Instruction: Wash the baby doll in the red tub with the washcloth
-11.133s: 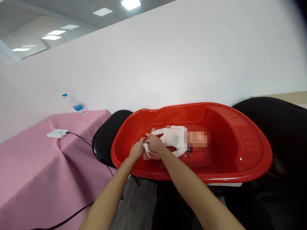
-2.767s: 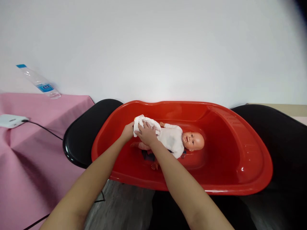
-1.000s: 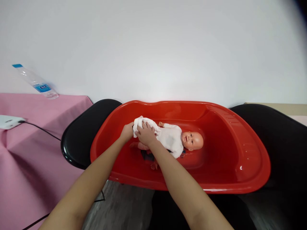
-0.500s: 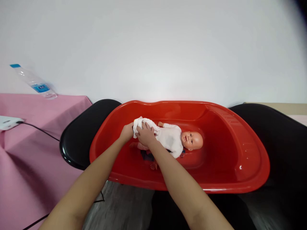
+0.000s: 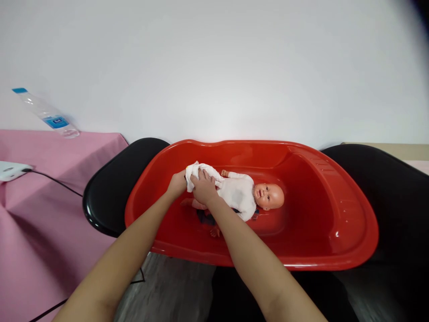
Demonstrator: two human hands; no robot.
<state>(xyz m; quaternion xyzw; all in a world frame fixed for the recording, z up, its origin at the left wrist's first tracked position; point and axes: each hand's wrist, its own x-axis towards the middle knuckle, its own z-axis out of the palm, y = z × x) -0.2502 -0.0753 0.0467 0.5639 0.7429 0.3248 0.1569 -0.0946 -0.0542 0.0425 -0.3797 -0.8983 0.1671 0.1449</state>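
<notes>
Centre of frame: a bald plastic baby doll (image 5: 238,192), dressed in white, lies face-up in a glossy red plastic tub (image 5: 351,210). Left of centre, the left hand (image 5: 177,184) and right hand (image 5: 205,188) — both closed — grip bunched white fabric (image 5: 192,179) at the doll's leg end.

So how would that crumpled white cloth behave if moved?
The crumpled white cloth would likely flop, given its loose folds between left hand and right hand. Its matte surface probably won't slip easily. Bunched, it seems unlikely to roll.

A red tub (image 5: 315,223) cradles a doll (image 5: 238,195); at nine o'clock, a pink-draped table (image 5: 50,210) bears a tilted bottle (image 5: 51,117), white device (image 5: 12,171).
</notes>
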